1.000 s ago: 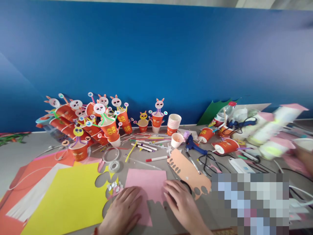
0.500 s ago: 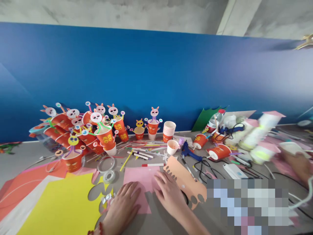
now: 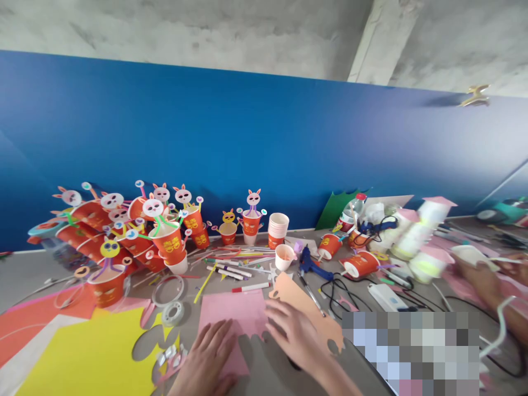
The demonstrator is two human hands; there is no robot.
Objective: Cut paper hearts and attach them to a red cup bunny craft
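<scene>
- My left hand (image 3: 209, 353) lies palm down over the left side of the pink sheet (image 3: 243, 311), its fingers extended and fairly close together, pinching nothing I can see.
- My right hand (image 3: 295, 336) has its fingers slightly spread, their tips at the sheet's right edge; I cannot tell how firmly they press.
- The sheet lies flat between my hands and reaches away beyond my fingertips; its long axis seems to run away from me, though my left hand hides part. Left covers more of it, so I judge that hand nearer.
- The sheet's near right side is cut ragged, with a strip running toward me.
- Just past its far edge lies a red-capped marker (image 3: 251, 287).
- The peach sheet (image 3: 307, 300) is beside my right hand; the yellow sheet (image 3: 82, 352) is to my left.
</scene>
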